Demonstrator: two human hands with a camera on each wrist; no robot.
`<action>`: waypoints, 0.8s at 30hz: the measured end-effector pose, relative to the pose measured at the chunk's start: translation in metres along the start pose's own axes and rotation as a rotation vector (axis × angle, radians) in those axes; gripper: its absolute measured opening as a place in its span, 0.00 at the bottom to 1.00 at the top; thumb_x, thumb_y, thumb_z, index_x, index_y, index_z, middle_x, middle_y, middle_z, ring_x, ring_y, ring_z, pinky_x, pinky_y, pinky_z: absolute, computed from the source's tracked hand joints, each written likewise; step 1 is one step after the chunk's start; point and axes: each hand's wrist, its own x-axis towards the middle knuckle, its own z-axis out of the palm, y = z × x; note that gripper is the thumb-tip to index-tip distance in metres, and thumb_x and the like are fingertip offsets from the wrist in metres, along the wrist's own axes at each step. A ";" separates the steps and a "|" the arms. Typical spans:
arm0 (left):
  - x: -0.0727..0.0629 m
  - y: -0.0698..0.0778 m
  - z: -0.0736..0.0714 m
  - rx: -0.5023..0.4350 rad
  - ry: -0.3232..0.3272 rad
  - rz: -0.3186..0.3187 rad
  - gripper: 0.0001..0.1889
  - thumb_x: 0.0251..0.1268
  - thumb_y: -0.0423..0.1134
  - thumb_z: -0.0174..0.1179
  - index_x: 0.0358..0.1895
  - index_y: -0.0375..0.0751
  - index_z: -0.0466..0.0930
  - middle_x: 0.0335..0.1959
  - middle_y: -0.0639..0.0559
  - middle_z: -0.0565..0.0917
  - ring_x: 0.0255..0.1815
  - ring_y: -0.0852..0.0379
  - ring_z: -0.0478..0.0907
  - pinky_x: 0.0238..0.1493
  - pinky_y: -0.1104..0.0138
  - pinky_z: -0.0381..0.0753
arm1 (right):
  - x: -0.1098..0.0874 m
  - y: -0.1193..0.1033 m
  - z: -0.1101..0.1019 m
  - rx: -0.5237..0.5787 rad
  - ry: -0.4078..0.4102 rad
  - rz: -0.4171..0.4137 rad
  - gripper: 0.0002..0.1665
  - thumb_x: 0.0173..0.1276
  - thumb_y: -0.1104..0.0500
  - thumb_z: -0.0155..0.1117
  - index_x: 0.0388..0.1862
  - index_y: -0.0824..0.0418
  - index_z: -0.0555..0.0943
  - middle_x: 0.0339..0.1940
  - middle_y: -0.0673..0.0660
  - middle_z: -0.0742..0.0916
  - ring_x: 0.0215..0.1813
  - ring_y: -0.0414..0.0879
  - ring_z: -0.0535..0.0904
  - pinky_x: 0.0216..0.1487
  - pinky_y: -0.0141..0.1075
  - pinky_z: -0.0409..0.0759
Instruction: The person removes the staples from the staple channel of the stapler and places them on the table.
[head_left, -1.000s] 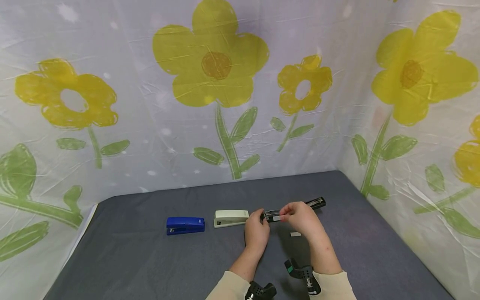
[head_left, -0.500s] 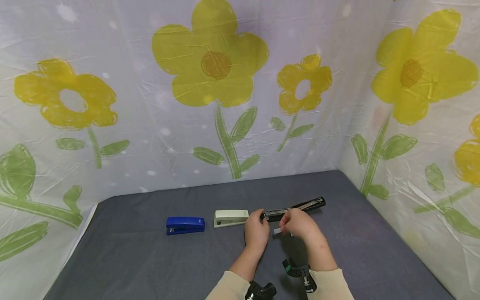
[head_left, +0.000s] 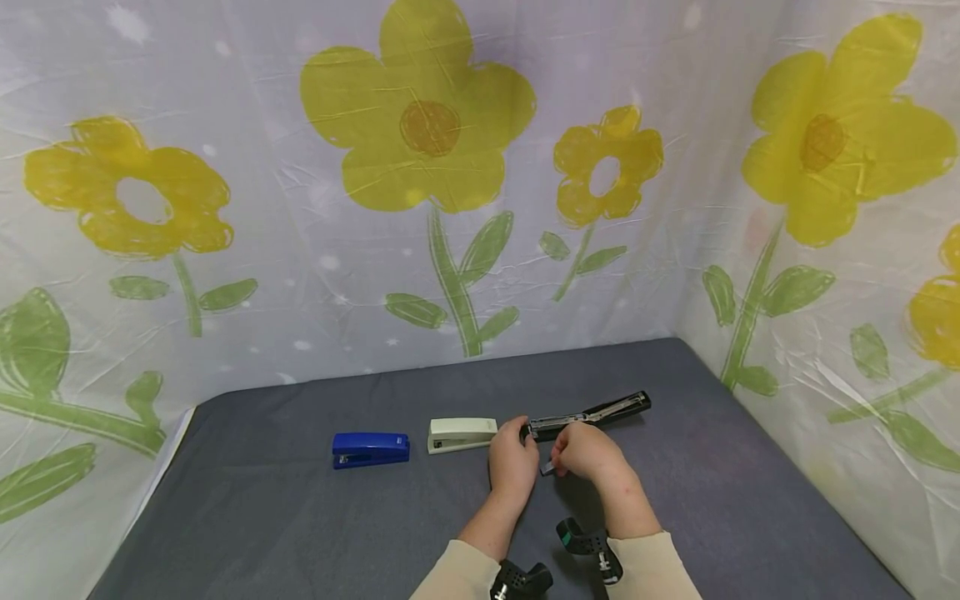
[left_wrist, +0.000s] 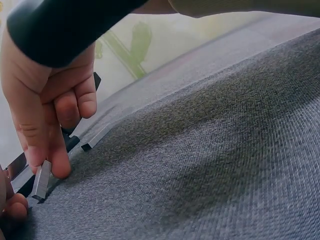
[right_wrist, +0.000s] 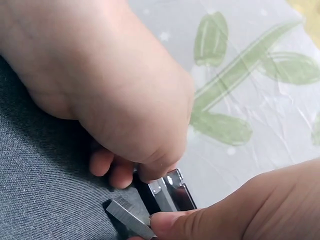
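A black stapler (head_left: pixel 628 406) lies opened out long on the table, its metal channel facing up. My left hand (head_left: pixel 513 465) grips its left end, with fingertips at the front of the channel. In front of the stapler, my right hand (head_left: pixel 596 457) pinches a short silver strip of staples (left_wrist: pixel 42 181) between thumb and finger; its free end points left, toward the left hand. The right wrist view shows the strip's ridged face close beside the stapler's end. A second strip of staples (left_wrist: pixel 97 137) lies on the cloth beyond the right hand, hidden in the head view.
Left of the left hand stands a cream stapler (head_left: pixel 461 435), its end close to that hand. A blue stapler (head_left: pixel 371 450) stands farther left. Dark grey cloth (head_left: pixel 300 525) covers the table, and a flower-printed sheet (head_left: pixel 330 317) rises behind and at the right.
My right hand has drawn the staple strip from over the stapler's channel toward the front and left, turning it to slant downward. My left hand has kept its hold.
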 end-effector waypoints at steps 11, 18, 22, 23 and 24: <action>-0.001 0.002 -0.002 -0.009 -0.009 -0.011 0.15 0.64 0.23 0.63 0.53 0.30 0.86 0.51 0.37 0.86 0.55 0.40 0.83 0.54 0.49 0.82 | 0.001 0.000 -0.002 -0.027 -0.040 0.036 0.08 0.64 0.64 0.71 0.25 0.59 0.86 0.21 0.51 0.86 0.26 0.44 0.79 0.30 0.39 0.73; -0.001 0.002 0.000 0.014 -0.001 -0.007 0.15 0.63 0.23 0.63 0.53 0.31 0.86 0.51 0.38 0.86 0.55 0.40 0.84 0.53 0.49 0.83 | -0.004 -0.004 -0.006 -0.067 -0.048 0.051 0.08 0.68 0.61 0.70 0.27 0.59 0.86 0.21 0.52 0.86 0.25 0.45 0.77 0.28 0.39 0.74; -0.001 0.003 -0.001 0.024 -0.009 -0.006 0.16 0.63 0.23 0.63 0.54 0.30 0.85 0.52 0.38 0.86 0.55 0.40 0.83 0.54 0.49 0.82 | -0.005 -0.004 -0.010 -0.082 -0.053 0.051 0.08 0.69 0.60 0.70 0.29 0.59 0.87 0.22 0.51 0.86 0.26 0.45 0.77 0.29 0.40 0.75; -0.001 0.004 -0.001 0.026 -0.011 -0.004 0.17 0.63 0.23 0.63 0.55 0.30 0.85 0.52 0.37 0.85 0.56 0.40 0.83 0.54 0.49 0.82 | -0.005 -0.005 -0.012 -0.082 -0.052 0.053 0.08 0.70 0.60 0.70 0.29 0.59 0.87 0.22 0.51 0.86 0.26 0.45 0.78 0.30 0.41 0.76; -0.001 0.005 -0.001 0.025 -0.013 -0.002 0.17 0.63 0.23 0.63 0.56 0.30 0.84 0.53 0.37 0.85 0.56 0.40 0.83 0.54 0.49 0.82 | -0.005 -0.005 -0.013 -0.083 -0.047 0.049 0.09 0.70 0.59 0.70 0.29 0.59 0.86 0.22 0.51 0.85 0.27 0.45 0.78 0.31 0.41 0.76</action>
